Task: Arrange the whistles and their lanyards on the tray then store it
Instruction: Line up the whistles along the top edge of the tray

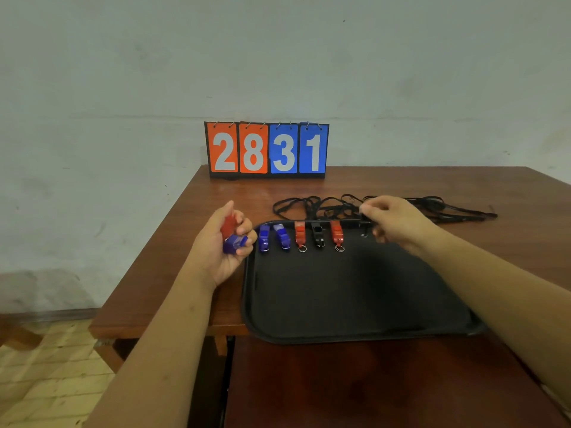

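A black tray lies on the brown table. Along its far edge stand several whistles in a row: two blue whistles, a red whistle, a black whistle and another red whistle. My left hand, left of the tray, is closed on a red whistle and a blue whistle. My right hand hovers over the tray's far right edge, fingertips pinched on a small black whistle that is mostly hidden. Tangled black lanyards lie behind the tray.
A flip scoreboard showing 2831 stands at the table's back edge against the wall. The table ends at the left near my left forearm, with tiled floor below. A second, darker surface adjoins the front.
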Motion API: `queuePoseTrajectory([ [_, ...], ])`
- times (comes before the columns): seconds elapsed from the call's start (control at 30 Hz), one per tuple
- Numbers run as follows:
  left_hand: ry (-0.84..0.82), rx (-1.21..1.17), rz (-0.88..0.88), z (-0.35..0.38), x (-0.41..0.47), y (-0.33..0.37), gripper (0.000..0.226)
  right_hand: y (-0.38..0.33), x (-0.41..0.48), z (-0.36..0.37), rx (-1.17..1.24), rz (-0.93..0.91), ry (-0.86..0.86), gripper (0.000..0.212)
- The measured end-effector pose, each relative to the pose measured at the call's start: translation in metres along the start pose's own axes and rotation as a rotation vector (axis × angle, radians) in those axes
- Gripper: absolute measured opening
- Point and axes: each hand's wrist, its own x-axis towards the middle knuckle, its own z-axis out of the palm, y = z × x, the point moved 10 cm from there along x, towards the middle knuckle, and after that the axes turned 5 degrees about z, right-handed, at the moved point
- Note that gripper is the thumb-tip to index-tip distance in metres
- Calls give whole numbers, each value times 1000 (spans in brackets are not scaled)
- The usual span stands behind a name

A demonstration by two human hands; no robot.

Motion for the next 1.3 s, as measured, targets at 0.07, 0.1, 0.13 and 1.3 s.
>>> queuePoseTrajectory([
  [0.07,11,26,-2,0,0,0,36,7,4,-2,-198,-39,41,15],
  [0.1,18,38,-2,1,-1,0,36,10,6,1,-260,-45,32,17],
  [0.13,23,53,-2,2,-2,0,36,12,8,5,-305,-45,21,18],
  [1.3,32,149,13,2,1,0,47,4,12,26,-497,-172,34,29],
])
